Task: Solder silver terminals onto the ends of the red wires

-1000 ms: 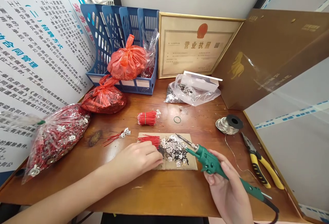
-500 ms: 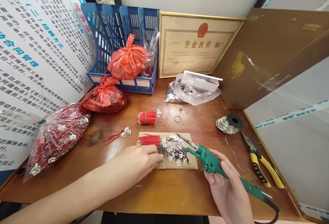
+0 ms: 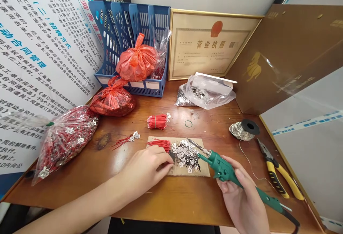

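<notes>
My right hand (image 3: 242, 191) is wrapped round a green soldering iron (image 3: 223, 169), its tip pointing up and left over a heap of small metal terminals (image 3: 187, 155). These lie on a piece of cardboard (image 3: 205, 146), with a row of red wires (image 3: 162, 144) on its left part. At the cardboard's front left, my left hand (image 3: 151, 164) has thumb and forefinger pinched together beside the terminals. Whatever those fingertips hold is too small to make out.
Behind the cardboard lie a banded red wire bundle (image 3: 157, 121) and a green rubber band (image 3: 188, 123). A solder spool (image 3: 242, 130) and yellow-handled pliers (image 3: 278, 176) are on the right. Filled bags (image 3: 72, 137) stand left, before a blue file rack (image 3: 147, 87). Soldered wires (image 3: 125, 141) lie left.
The whole view has shifted slightly, so things appear further right. My left hand's thumb and forefinger show more clearly, bent over the cardboard. The soldering iron stays in my right hand.
</notes>
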Available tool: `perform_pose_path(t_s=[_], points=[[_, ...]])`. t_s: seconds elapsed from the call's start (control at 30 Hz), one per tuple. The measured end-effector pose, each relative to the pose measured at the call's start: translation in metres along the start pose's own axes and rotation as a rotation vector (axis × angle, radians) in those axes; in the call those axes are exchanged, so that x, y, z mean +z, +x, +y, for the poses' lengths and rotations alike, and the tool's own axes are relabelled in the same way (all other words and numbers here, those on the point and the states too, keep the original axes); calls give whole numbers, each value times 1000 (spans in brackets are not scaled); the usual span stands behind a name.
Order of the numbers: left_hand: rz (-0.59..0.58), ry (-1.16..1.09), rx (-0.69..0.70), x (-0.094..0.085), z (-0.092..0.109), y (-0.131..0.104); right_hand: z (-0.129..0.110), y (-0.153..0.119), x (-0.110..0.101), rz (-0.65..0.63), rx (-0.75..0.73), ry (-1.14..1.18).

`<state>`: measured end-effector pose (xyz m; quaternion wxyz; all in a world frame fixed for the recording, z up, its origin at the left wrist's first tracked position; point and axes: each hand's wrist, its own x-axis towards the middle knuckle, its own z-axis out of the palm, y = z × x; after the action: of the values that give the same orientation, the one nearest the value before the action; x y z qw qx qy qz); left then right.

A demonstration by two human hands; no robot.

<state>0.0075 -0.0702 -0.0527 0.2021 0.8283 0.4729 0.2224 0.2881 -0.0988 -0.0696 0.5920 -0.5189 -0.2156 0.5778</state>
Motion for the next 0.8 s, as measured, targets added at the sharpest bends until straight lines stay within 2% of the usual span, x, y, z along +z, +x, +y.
perform_pose_path(t_s=[0.17, 0.43, 0.67, 0.8], points=[[61, 189, 50, 2, -7, -11, 0, -1, 0, -2, 2, 2], [66, 82, 159, -10, -13, -16, 1, -1, 0, 6, -4, 2], [114, 104, 167, 3, -16, -12, 3, -2, -2, 5, -13, 2], [137, 125, 146, -10, -18, -1, 5, -2, -3, 7, -11, -5]])
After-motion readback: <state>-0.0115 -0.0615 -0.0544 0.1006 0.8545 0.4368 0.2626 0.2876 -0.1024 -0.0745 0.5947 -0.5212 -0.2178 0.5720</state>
